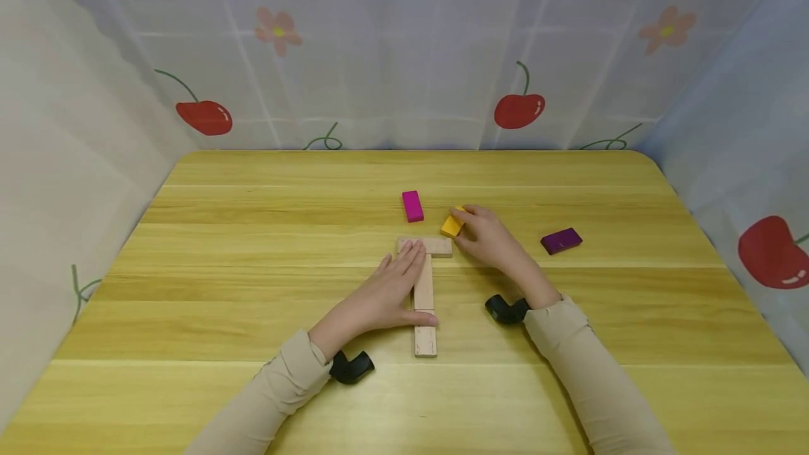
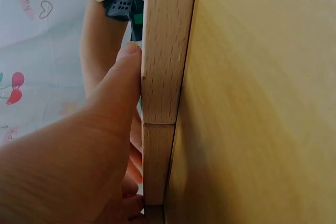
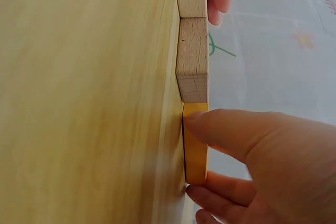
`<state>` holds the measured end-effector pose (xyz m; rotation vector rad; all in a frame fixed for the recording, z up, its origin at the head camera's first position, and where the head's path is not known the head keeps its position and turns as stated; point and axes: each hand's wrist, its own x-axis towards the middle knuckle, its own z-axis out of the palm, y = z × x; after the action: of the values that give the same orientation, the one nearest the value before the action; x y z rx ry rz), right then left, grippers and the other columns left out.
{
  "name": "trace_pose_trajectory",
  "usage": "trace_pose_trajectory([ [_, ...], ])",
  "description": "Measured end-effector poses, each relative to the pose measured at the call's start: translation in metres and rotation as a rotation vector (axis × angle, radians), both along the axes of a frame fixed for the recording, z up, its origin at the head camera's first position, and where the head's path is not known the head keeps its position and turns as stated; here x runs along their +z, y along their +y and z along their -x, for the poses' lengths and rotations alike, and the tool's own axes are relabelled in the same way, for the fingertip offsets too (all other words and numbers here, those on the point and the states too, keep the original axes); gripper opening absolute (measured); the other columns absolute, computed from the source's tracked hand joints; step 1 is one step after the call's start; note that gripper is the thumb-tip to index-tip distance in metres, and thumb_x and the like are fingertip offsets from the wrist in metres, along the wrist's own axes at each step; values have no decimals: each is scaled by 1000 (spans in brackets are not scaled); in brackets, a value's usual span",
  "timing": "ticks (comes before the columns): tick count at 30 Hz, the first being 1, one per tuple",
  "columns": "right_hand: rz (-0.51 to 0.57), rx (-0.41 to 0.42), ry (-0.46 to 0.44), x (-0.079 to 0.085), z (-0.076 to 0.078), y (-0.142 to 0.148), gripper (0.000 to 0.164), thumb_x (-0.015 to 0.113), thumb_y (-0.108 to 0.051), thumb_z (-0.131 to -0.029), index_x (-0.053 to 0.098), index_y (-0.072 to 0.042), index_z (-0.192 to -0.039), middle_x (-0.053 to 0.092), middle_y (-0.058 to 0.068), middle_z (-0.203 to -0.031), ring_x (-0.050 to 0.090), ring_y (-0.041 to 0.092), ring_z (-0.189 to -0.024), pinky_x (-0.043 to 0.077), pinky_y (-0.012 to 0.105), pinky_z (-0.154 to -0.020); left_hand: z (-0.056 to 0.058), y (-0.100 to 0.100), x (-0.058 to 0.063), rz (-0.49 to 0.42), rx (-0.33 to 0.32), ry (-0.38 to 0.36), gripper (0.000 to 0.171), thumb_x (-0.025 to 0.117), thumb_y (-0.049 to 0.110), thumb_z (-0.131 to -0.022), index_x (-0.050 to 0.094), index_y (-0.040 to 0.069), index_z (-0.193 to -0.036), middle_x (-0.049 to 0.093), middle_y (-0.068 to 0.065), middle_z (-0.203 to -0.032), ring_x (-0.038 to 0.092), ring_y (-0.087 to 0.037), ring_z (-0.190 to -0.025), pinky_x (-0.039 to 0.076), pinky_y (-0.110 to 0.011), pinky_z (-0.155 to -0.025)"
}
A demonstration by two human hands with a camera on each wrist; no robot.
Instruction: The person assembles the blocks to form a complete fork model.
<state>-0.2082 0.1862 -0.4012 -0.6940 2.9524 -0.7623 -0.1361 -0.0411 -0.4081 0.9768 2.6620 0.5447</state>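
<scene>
Plain wooden blocks lie flat in a T shape at mid-table: one crosswise block (image 1: 442, 248) on top, with an upper stem block (image 1: 424, 290) and a lower stem block (image 1: 425, 344) end to end below it. My left hand (image 1: 382, 300) rests over them, fingers extended across the crosswise block and thumb on the stem near the seam. Just beyond the crosswise block's right end, my right hand (image 1: 491, 239) pinches a yellow block (image 1: 450, 227) between thumb and fingers. In the right wrist view that yellow block (image 3: 196, 153) sits low on the table, its far side hidden.
A pink block (image 1: 413, 206) lies behind the T, and a purple block (image 1: 561, 241) lies to the right of my right hand. Black wrist-worn devices (image 1: 505, 310) hang at both cuffs. A patterned curtain (image 1: 392, 55) closes off the table's back edge.
</scene>
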Motion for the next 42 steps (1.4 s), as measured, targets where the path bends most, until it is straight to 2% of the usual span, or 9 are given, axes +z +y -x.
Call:
trace_pose_trajectory([
  [11,2,41,-79,1,0,-1,52,62,-11,-91,45,-2,-139,34,27,-141,32,42,-128,27,53,-103,1,0,0,7,1,11,112,57,69,-77,3,1,-149,-5,-11,-154,-10,-20,-139,3,-45,-110],
  [26,33,87,-81,2,0,-1,52,61,-9,-91,43,0,-139,32,28,-142,31,42,-129,27,53,-103,2,-2,2,15,-5,19,112,56,69,-77,4,-1,-148,-4,-13,-154,-8,-21,-139,7,-41,-110],
  [30,50,94,-107,9,2,7,55,60,-11,-92,38,2,-141,28,29,-144,28,43,-130,25,54,-104,1,-1,2,5,-9,14,111,56,68,-78,5,-1,-148,-4,-13,-154,-7,-21,-139,7,-37,-110],
  [36,76,102,-86,27,16,11,57,61,-12,-92,37,2,-142,31,26,-143,28,40,-131,24,52,-105,-1,-1,1,0,-16,28,111,57,68,-78,6,-2,-148,-4,-14,-154,-6,-22,-139,6,-34,-110],
  [39,115,139,-96,31,28,4,57,63,-13,-91,38,-1,-142,34,21,-143,29,36,-132,23,50,-106,-1,-1,1,1,-20,30,111,56,68,-78,5,-2,-148,-4,-14,-154,-6,-22,-139,6,-33,-110],
  [42,152,201,-127,28,46,-7,60,65,-15,-90,38,-3,-143,35,16,-145,29,32,-133,23,47,-107,-1,-1,0,4,-19,38,111,55,68,-78,6,-2,-148,-3,-14,-154,-6,-22,-139,6,-33,-110],
])
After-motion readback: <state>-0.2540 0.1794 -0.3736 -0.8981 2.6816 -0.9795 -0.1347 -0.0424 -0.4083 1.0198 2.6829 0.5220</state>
